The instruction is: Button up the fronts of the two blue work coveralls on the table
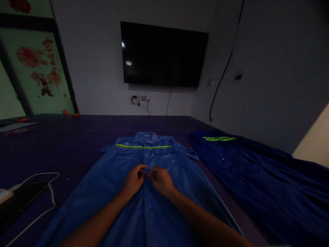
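A blue work shirt [120, 178] with a yellow-green reflective stripe across the chest lies flat, collar away from me, on a dark purple surface [77, 140]. My left hand [133, 180] and my right hand [160, 180] meet at the shirt's front placket, about mid-chest. Both have their fingers pinched together on the fabric edges at the centre line. Their fingertips almost touch each other. What sits between the fingertips is too small and dark to make out.
A darker blue garment [257, 171] with a reflective stripe lies spread at the right. A white cable [48, 185] and a dark flat device [23, 197] lie at the left. A black screen [161, 55] hangs on the far wall.
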`<state>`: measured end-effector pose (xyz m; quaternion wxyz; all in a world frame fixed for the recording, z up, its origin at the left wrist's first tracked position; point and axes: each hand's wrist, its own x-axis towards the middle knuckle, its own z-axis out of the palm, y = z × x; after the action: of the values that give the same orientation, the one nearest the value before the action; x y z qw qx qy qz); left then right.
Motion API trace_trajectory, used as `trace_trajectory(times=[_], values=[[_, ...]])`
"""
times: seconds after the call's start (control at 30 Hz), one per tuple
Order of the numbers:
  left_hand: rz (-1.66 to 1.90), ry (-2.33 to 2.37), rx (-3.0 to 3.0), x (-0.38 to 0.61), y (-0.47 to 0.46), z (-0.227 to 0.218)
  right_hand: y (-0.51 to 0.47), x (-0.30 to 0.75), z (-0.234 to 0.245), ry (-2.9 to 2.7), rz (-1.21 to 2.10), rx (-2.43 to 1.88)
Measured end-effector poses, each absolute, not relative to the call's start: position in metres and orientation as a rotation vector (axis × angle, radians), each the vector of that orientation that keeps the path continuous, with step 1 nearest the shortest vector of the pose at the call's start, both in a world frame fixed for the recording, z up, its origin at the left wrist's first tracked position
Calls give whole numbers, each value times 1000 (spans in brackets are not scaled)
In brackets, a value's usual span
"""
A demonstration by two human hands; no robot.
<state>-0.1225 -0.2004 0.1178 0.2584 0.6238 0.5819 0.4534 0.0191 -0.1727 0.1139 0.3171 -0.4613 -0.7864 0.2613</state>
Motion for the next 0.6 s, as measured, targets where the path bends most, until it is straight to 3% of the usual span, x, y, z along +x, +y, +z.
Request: trace_trajectory(times=[0.6], values=[[1256, 1561, 1702, -122, -202, 121, -167, 19, 104, -1988, 752, -1155]])
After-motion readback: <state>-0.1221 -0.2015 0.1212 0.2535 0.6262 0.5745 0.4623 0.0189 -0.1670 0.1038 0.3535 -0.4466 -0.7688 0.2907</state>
